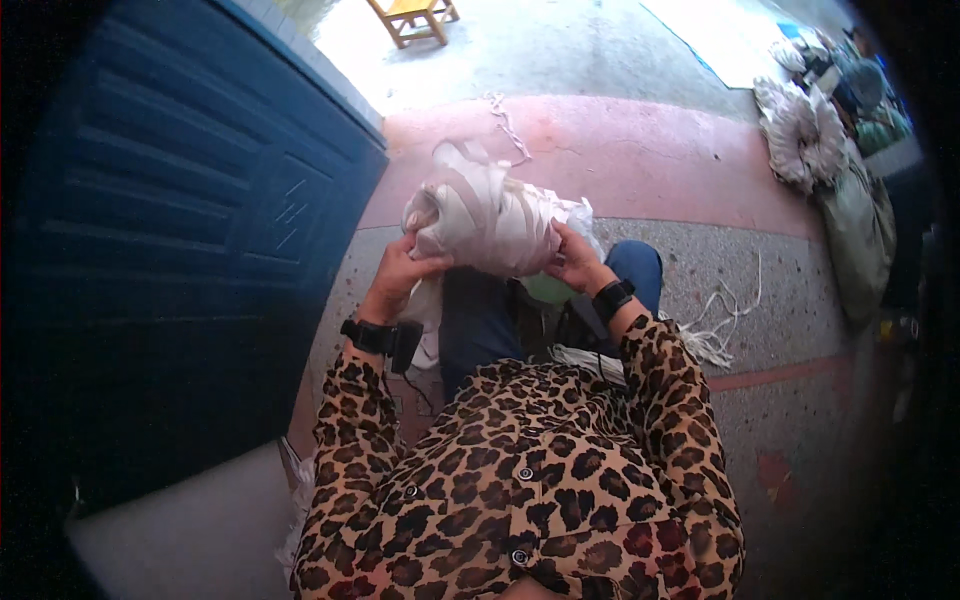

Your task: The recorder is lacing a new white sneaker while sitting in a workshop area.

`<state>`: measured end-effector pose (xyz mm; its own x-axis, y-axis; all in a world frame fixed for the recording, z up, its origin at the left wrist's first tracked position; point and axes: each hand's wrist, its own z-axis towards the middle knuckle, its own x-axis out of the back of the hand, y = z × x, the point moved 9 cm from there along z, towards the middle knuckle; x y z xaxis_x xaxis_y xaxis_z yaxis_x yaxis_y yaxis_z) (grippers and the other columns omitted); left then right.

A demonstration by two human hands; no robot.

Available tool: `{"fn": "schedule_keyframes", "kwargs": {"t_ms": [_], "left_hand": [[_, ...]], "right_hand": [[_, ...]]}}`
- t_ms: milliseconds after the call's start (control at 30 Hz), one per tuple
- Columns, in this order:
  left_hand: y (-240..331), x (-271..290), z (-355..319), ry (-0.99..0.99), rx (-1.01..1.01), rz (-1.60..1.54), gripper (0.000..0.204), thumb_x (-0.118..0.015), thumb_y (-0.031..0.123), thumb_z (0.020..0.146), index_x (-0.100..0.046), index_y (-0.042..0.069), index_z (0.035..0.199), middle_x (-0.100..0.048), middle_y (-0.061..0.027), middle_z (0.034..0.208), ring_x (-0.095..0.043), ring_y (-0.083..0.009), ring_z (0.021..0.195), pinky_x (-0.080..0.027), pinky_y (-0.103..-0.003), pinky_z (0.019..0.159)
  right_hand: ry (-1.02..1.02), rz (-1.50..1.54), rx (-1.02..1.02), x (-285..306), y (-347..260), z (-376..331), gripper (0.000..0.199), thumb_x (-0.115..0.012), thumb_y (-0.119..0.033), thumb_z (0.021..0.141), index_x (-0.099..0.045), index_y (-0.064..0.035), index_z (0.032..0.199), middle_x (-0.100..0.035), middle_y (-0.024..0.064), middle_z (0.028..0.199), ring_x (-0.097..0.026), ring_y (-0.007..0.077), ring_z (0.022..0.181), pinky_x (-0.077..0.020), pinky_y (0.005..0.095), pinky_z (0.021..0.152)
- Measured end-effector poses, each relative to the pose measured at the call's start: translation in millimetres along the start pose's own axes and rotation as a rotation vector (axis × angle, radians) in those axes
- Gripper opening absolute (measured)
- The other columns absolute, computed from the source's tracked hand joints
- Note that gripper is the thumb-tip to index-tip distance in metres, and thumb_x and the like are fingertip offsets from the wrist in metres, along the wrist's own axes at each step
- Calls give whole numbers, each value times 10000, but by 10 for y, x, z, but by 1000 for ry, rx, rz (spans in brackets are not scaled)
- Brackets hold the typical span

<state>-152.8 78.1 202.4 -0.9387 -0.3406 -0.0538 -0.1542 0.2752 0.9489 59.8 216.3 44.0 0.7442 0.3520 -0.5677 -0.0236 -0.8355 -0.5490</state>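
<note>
I hold a thick bundle of white cloth strips [487, 215] over my knees, in front of my leopard-print shirt. My left hand [402, 268] grips its left end from below, fingers curled into the fabric. My right hand [575, 262] grips the right end, thumb pressed on the strips. Loose strip ends stick up from the top of the bundle and hang down past my left wrist. A pale green object [547, 289] shows just under my right hand. Both wrists wear black bands.
A dark blue panelled door [190, 230] fills the left side. More white strips [712, 335] lie on the speckled floor to my right. Piled white bundles [800, 130] and a grey sack [860, 235] sit at the far right. A small wooden stool [412, 18] stands beyond.
</note>
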Motion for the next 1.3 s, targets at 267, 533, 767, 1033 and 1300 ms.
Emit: {"fn": "schedule_keyframes", "kwargs": {"t_ms": [267, 533, 767, 1033, 1300], "left_hand": [[58, 580, 230, 227, -203, -225, 434, -774, 108, 831, -597, 23, 1219, -662, -59, 1077, -641, -187, 915, -531, -329, 790], [-289, 901, 352, 413, -86, -540, 456, -776, 169, 864, -522, 170, 1243, -607, 7, 1071, -587, -138, 793, -507, -278, 639], [-379, 568, 418, 217, -105, -510, 425, -751, 186, 883, -556, 120, 1255, -636, -2, 1096, -615, -151, 898, -494, -307, 746], [-382, -131, 283, -120, -1, -114, 504, -795, 148, 821, -605, -6, 1261, -675, -74, 1144, -628, -182, 1072, -487, -331, 948], [-648, -1023, 94, -366, -168, 775, 654, -796, 464, 784, -627, 69, 1278, -701, -160, 1130, -673, -299, 1046, -513, -387, 925]], "right_hand": [[163, -244, 214, -301, -579, 449, 537, -681, -323, 909, -500, -77, 1351, -532, 71, 1246, -486, 220, 1157, -440, 434, 977], [186, -143, 135, 423, -730, -106, 354, -639, -196, 952, -571, -69, 1276, -634, 57, 1072, -603, 193, 955, -530, 356, 814], [331, -43, 295, 1223, -1111, -593, 228, -626, -207, 961, -614, -81, 1150, -657, 42, 979, -633, 162, 868, -527, 323, 763], [-74, -52, 197, -27, -574, -179, 456, -531, -369, 1007, -505, -39, 1320, -628, 102, 1217, -610, 225, 1079, -487, 380, 922], [54, -88, 392, 160, -233, -463, 468, -471, -378, 1033, -522, -49, 1362, -626, 73, 1295, -632, 211, 1100, -505, 405, 958]]}}
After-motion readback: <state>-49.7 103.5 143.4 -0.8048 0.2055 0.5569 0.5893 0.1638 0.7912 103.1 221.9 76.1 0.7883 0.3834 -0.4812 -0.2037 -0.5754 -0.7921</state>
